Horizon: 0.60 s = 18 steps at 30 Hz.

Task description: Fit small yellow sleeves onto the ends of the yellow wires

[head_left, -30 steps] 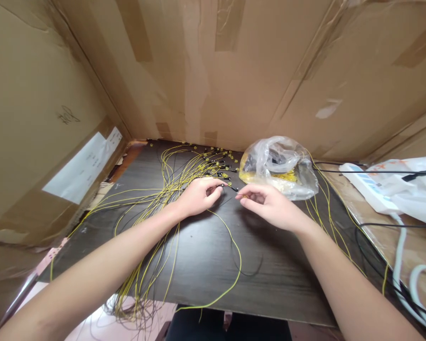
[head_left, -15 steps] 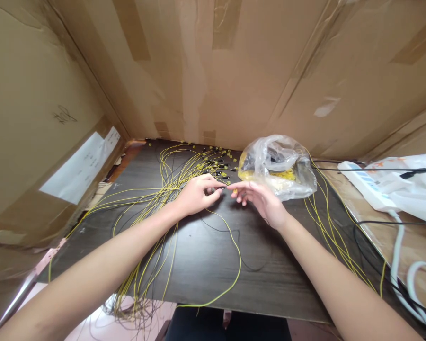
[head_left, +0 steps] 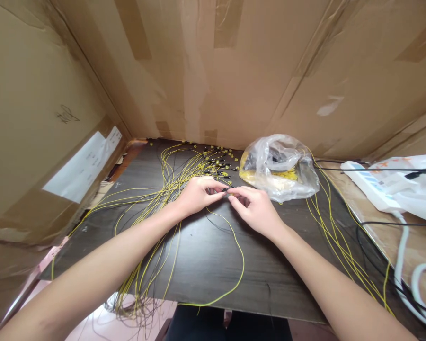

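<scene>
My left hand (head_left: 198,193) and my right hand (head_left: 252,207) meet fingertip to fingertip over the middle of a dark wooden table (head_left: 206,265). Both pinch the black end piece of one thin yellow wire (head_left: 240,246), which loops down toward the table's front edge. A black wire lies beside it. Left of my hands a bundle of yellow wires (head_left: 156,208) fans across the table and hangs over the front edge. Small yellow and black parts (head_left: 218,161) lie scattered behind my hands.
A crumpled clear plastic bag (head_left: 279,166) with yellow and black contents sits right of my hands. More yellow wires (head_left: 335,237) trail down the right side. A white power strip (head_left: 371,189) and white cable (head_left: 399,265) lie far right. Cardboard walls (head_left: 213,71) enclose the table.
My right hand came back from near the bag to the left and closed its fingers against my left hand's fingertips on the wire's end. The yellow wire's loop shifted slightly.
</scene>
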Tool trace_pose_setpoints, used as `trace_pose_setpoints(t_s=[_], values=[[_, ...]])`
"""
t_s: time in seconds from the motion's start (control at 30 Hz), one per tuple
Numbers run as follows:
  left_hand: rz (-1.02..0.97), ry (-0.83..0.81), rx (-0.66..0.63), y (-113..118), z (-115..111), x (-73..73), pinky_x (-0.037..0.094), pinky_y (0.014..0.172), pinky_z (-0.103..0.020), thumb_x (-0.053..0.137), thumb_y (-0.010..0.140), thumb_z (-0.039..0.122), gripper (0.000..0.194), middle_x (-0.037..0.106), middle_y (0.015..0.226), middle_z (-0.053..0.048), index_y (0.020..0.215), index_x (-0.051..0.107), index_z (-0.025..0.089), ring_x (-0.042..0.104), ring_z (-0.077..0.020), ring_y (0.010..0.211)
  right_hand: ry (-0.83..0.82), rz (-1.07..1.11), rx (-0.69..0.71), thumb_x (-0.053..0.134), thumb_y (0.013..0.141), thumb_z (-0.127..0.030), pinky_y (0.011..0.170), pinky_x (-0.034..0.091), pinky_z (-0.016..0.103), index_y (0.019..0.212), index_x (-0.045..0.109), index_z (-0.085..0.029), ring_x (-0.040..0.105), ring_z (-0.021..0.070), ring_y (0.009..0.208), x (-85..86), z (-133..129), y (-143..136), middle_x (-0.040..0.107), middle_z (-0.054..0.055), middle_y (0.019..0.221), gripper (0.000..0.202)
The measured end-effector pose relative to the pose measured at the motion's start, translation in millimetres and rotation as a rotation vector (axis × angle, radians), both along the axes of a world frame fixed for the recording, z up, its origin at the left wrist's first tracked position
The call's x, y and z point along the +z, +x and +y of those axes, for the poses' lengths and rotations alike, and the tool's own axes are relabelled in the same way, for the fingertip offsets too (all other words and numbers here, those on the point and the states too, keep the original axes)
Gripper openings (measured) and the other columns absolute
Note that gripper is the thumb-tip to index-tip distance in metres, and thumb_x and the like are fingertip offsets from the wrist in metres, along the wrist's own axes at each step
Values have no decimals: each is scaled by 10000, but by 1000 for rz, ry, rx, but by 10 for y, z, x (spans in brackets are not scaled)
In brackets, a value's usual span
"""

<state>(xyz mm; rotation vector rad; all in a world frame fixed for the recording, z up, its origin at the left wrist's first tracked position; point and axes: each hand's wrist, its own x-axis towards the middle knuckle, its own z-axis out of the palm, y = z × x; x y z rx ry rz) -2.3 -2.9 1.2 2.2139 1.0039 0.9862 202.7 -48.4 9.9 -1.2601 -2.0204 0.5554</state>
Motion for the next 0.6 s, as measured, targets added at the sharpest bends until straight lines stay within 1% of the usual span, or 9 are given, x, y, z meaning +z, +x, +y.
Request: trace_pose_setpoints(t_s=[0.17, 0.3, 0.4, 0.6], values=[[58, 88, -37, 1, -32, -4, 520, 723, -276, 728, 881, 257, 171, 780, 837, -47, 1029, 804, 217, 687, -154, 707, -29, 45, -36, 590, 923, -288, 671, 517, 323, 1019, 780, -170, 649, 183, 684, -2, -15, -17, 765, 70, 860, 243], [152, 127, -35, 21, -80, 17, 533, 771, -291, 712, 886, 243, 236, 788, 869, -33, 1115, 768, 236, 709, -165, 755, -77, 69, -59, 593, 916, -311, 642, 512, 312, 973, 776, -168, 636, 176, 658, 13, -20, -25, 761, 65, 830, 240], [193, 147, -31, 32, -109, 40, 537, 791, -304, 706, 884, 247, 251, 786, 883, -39, 1128, 763, 240, 708, -176, 781, -98, 81, -61, 595, 908, -317, 622, 501, 303, 940, 769, -168, 623, 172, 642, 17, -16, -24, 748, 58, 798, 232], [100, 168, -61, 28, -121, 15, 546, 815, -340, 657, 910, 273, 274, 786, 938, -70, 1156, 766, 221, 700, -194, 801, -70, 72, -47, 579, 916, -290, 634, 501, 308, 956, 768, -184, 637, 180, 665, -4, -9, -9, 743, 57, 798, 221]])
